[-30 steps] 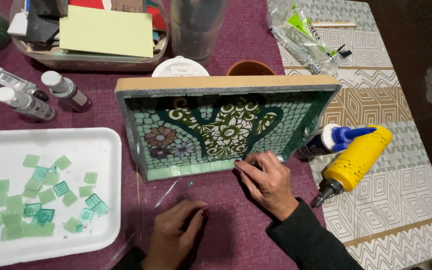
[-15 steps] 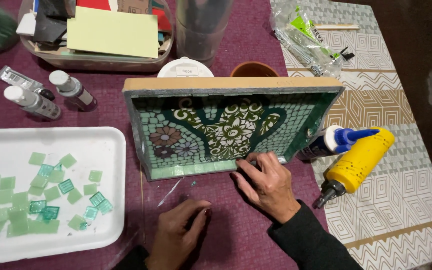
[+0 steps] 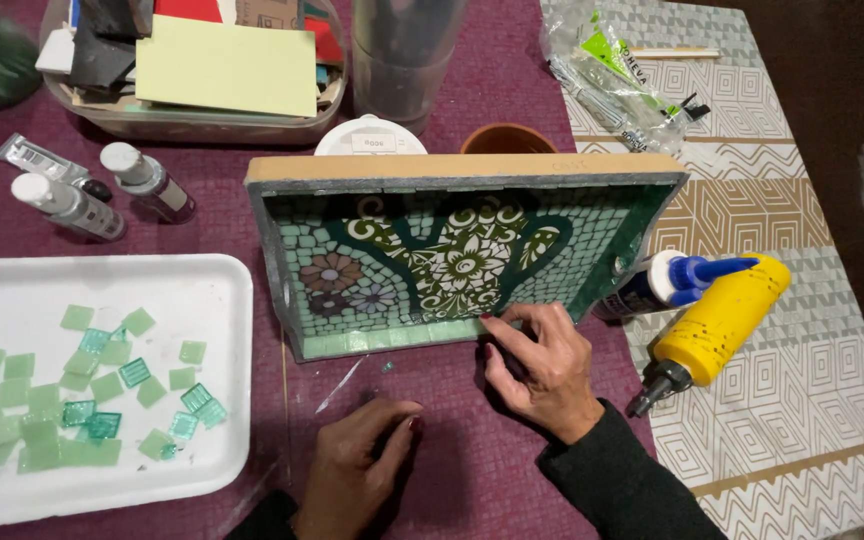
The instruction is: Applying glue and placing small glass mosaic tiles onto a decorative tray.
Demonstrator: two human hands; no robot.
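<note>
Warm, even overhead light; sharp centre, dark blurred corners.

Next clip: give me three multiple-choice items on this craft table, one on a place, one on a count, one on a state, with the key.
1. Where do the loose pale green glass tiles lie?
A. in the white foam tray
B. inside the mosaic tray
C. on the patterned cloth

2. How many small white-capped paint bottles lie left of the wooden mosaic tray?
A. one
B. two
C. four

3. How does the yellow glue bottle stand?
A. upright
B. upside down in a cup
C. lying on its side

Key: 1 A, the tiles are scattered on the foam tray at the left. 2 B, two bottles lie side by side beside a silver tube. 3 C, it lies with its dark nozzle pointing toward the right hand, which touches the mosaic tray's near edge; the left hand rests on the purple cloth.
</note>
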